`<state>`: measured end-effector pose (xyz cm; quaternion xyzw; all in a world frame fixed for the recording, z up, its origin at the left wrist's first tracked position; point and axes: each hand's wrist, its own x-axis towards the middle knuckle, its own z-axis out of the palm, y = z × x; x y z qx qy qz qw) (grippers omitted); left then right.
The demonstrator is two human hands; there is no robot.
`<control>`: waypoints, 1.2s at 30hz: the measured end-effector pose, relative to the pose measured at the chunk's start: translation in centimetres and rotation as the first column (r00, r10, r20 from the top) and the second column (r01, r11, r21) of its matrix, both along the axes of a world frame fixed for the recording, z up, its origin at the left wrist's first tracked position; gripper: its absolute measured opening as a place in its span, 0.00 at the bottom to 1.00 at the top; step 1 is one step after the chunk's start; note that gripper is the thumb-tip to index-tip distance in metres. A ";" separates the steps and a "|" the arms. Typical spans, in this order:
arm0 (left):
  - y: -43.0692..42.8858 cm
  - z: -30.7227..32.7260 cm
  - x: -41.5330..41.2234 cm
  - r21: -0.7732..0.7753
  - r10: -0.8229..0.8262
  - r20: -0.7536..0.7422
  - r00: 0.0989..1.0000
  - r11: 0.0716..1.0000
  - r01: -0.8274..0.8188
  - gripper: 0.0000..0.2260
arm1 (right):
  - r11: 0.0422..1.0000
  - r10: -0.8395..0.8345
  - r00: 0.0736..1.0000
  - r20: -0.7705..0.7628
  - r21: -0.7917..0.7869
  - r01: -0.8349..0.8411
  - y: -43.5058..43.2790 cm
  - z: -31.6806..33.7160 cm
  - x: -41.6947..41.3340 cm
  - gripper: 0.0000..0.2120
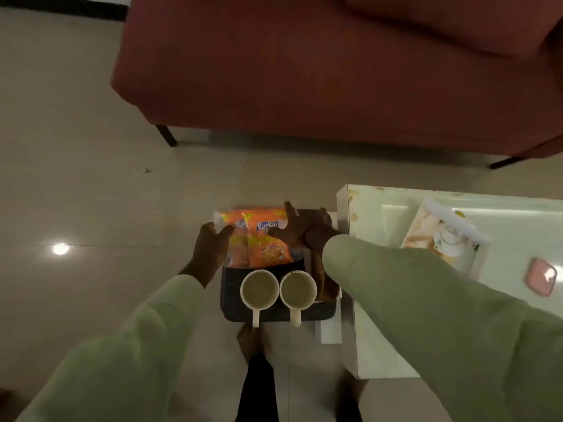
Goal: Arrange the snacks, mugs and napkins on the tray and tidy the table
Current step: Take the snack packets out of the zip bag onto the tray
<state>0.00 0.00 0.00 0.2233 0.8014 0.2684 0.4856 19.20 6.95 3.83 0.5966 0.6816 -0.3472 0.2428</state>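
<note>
Both arms reach forward: the left hand (210, 248) and right hand (294, 229), fingers spread wide, flank orange "Kurkure" snack packets (259, 239) on the dark rectangular tray (233, 287); two white mugs (278, 289) sit nearer than the hands.

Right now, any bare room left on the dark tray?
Little. Two white mugs fill the near end of the dark tray, touching; orange snack packets cover the far end, both hands on them. Free: glossy white table beside.
</note>
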 end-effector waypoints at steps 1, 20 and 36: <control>0.7 -0.8 0.2 -0.011 0.066 0.033 0.997 0.998 -0.065 0.27 | 0.999 0.044 0.999 0.007 -0.021 -0.044 -0.1 0.0 0.3 0.37; -12.4 29.5 7.5 0.673 -0.314 0.365 0.876 0.739 -0.015 0.24 | 0.629 -0.474 -0.023 -0.880 -0.357 0.690 -16.4 24.9 11.8 0.31; -23.7 36.8 33.2 0.599 -0.412 0.450 0.792 0.797 0.075 0.37 | 0.442 -0.625 -0.278 -0.729 -0.625 0.644 -26.7 33.2 37.5 0.28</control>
